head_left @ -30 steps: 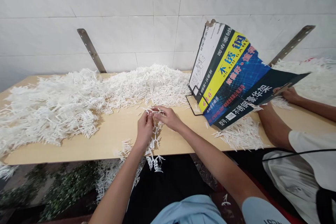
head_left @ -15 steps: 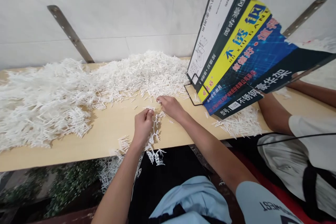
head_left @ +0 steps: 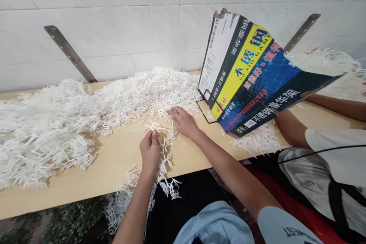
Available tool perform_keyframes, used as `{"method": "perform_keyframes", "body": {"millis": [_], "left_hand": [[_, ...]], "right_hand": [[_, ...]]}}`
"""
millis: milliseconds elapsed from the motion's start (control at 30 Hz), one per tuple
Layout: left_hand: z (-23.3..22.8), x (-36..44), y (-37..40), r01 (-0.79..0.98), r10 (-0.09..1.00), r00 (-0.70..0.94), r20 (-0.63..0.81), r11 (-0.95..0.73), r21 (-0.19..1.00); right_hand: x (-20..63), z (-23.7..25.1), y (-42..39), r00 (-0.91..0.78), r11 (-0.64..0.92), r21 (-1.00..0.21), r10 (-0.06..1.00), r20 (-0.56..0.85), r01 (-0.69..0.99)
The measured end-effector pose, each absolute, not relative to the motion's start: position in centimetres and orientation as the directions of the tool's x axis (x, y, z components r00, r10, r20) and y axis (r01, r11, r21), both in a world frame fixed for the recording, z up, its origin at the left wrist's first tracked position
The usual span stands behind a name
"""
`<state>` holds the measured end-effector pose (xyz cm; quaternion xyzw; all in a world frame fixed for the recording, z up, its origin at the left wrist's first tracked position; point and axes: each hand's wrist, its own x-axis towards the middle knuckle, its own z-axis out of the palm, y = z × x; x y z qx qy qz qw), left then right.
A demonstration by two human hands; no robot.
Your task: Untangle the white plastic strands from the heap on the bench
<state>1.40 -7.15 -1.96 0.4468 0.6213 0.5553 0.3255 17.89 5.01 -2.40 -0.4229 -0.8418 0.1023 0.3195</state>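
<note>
My left hand [head_left: 150, 148] is closed, thumb against the fingers, on a white branched plastic runner [head_left: 165, 150]. Thin forked arms of it stick out above the thumb, and a length dangles past the table's front edge toward my lap. My right hand [head_left: 183, 122] lies low over the table with its fingers stretched out toward the heap of small white plastic sticks [head_left: 160, 87]. A few loose white bits [head_left: 172, 134] lie between the two hands.
A bigger mound of white branched pieces [head_left: 48, 129] covers the table's left. On the right, a printed cardboard sheet [head_left: 246, 80] stands tilted in a black wire frame [head_left: 206, 112]. Beyond it are a co-worker's arms [head_left: 294, 129] and another pile of sticks [head_left: 257, 140].
The right hand's fingers have loosened and spread near the heap. My left hand has shifted slightly left, and the forked end of the runner above its thumb now shows more. The camera view has tilted upward.
</note>
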Motion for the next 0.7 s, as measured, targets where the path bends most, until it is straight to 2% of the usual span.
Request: {"method": "perform_keyframes", "body": {"millis": [100,200,267,333,433,533,700], "left_hand": [[-2.1,1.6,-6.9,0.151,0.892,-0.448,0.054,0.016,0.988],[-1.8,1.8,-6.9,0.114,0.885,-0.465,0.036,0.020,0.993],[-1.6,1.9,-7.0,0.084,0.880,-0.475,0.022,0.020,0.996],[-1.4,1.9,-7.3,0.061,0.876,-0.482,0.020,0.010,0.998],[-1.5,2.0,-7.9,0.155,0.898,-0.429,0.098,-0.034,0.987],[-1.9,2.3,-8.5,0.305,0.921,-0.314,0.230,-0.132,0.943],[-2.1,2.4,-8.6,0.283,0.885,-0.334,0.324,-0.234,0.930]], "right_hand": [[18.1,-1.8,3.9,-0.415,0.691,-0.389,0.696,0.585,0.610],[18.2,-1.3,2.9,-0.443,0.750,-0.441,0.653,0.615,0.493],[18.1,-1.2,2.4,-0.520,0.748,-0.537,0.661,0.541,0.391],[17.8,-1.2,2.2,-0.584,0.660,-0.677,0.703,0.405,0.324],[17.6,-1.6,2.3,-0.515,0.464,-0.831,0.815,0.264,0.308],[17.5,-2.2,2.5,-0.373,0.475,-0.802,0.862,0.343,0.361],[17.2,-3.2,2.6,-0.348,0.613,-0.641,0.790,0.505,0.462]]}}
